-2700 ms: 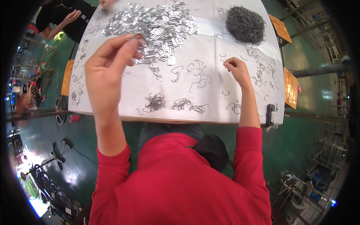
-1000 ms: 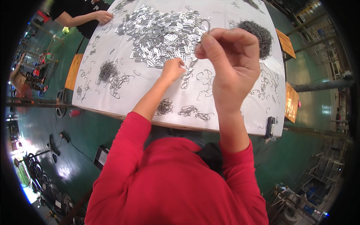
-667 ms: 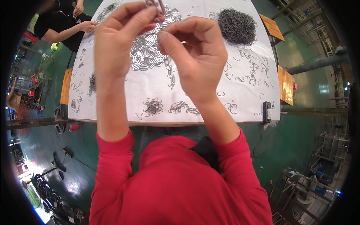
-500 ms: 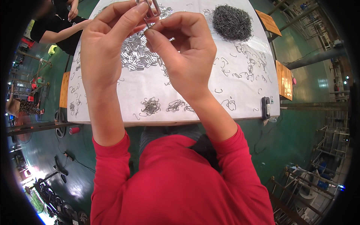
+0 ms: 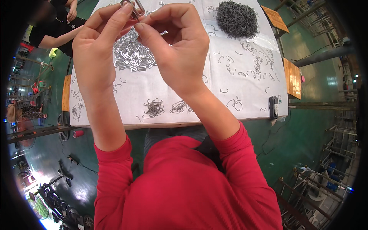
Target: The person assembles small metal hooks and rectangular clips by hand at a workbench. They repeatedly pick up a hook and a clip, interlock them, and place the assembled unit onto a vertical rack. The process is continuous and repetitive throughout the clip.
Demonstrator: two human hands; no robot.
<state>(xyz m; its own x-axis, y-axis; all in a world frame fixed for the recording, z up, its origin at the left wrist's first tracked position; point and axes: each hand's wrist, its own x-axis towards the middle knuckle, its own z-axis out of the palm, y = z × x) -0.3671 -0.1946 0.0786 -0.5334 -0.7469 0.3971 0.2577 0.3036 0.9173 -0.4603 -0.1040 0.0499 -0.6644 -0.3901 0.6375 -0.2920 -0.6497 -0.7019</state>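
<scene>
Head view, the only one I have: both hands are raised above the white table point(image 5: 245, 103) and meet near the top edge of the picture. The left hand point(image 5: 96, 50) pinches a small silver metal clip point(image 5: 132, 7) between thumb and forefinger; the right hand point(image 5: 180, 46) has its fingertips pressed together right against the same clip, though I cannot tell whether it holds a wire piece of its own. Change since about a second ago: then the left hand was down on the table among the loose pieces and only the right was lifted; now both are up and joined on the clip, so I judge picking is done and the fitting of clip and wire is in hand. Counts: one clip in the fingers; one heap of silver clips point(image 5: 132, 57) on the table under the hands, too many to count; one dark mound of wire hooks point(image 5: 235, 17) at the far right; three small tangles point(image 5: 154, 107) near the front edge; scattered single hooks, uncounted. One small black device point(image 5: 273, 107) at the right front edge. Another person's arm point(image 5: 57, 36) reaches in at far left.
</scene>
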